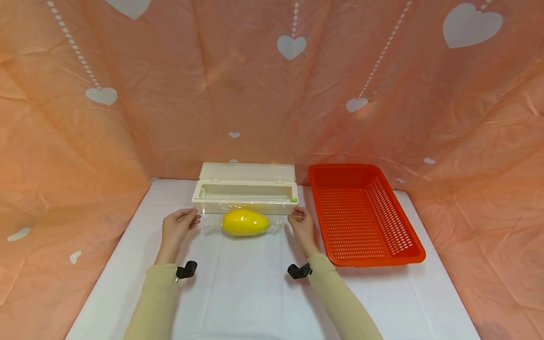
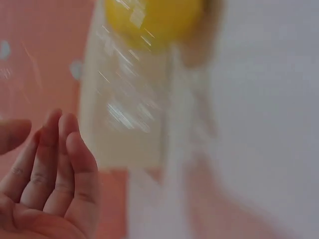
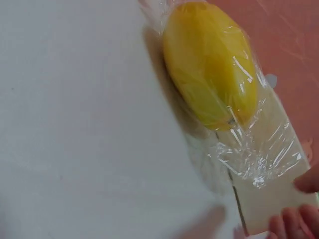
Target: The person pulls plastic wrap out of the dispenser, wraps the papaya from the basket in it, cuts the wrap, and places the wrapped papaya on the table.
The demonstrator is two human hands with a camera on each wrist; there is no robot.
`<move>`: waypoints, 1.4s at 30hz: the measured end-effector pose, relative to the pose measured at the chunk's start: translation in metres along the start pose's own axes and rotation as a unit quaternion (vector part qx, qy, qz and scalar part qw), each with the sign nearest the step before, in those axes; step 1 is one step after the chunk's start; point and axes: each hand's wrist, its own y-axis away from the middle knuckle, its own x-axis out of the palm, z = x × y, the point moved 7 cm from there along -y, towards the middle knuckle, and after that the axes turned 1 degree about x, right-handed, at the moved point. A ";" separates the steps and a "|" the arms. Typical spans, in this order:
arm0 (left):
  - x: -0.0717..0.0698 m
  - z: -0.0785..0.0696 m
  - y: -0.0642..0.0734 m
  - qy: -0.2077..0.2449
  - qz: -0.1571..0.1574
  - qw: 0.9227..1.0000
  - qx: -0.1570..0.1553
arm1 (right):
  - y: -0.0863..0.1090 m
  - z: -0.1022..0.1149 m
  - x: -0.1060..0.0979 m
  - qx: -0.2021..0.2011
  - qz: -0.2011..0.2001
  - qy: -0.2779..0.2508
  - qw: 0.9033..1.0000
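A yellow fruit, like a mango or papaya [image 1: 245,222], lies wrapped in clear cling film [image 3: 256,164] at the front of a white cling film box [image 1: 244,208]. Loose film sticks out past both of its ends. My left hand [image 1: 175,232] is beside the left end of the film, its thumb apart from the slightly bent fingers in the left wrist view. To the right of the fruit, my right hand [image 1: 304,231] has loosely bent fingers; the right wrist view shows a gap between thumb and fingers. Neither hand visibly holds anything.
The box's lid [image 1: 247,172] stands raised at the back, and a green slider [image 1: 293,200] sits at its right front edge. A red perforated basket [image 1: 320,226] is on the right of the white table [image 1: 238,293]. Orange cloth with hearts hangs around it.
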 end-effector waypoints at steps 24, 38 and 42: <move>0.189 -0.079 -0.036 -0.003 0.361 0.929 0.080 | -0.008 0.052 0.007 -0.075 0.019 -0.069 0.995; 0.253 -0.070 -0.046 -0.063 0.399 0.904 0.138 | -0.013 0.049 0.007 -0.075 0.036 -0.064 0.994; 0.262 -0.066 -0.045 -0.052 0.405 0.902 0.141 | -0.013 0.049 0.007 -0.082 0.036 -0.071 0.993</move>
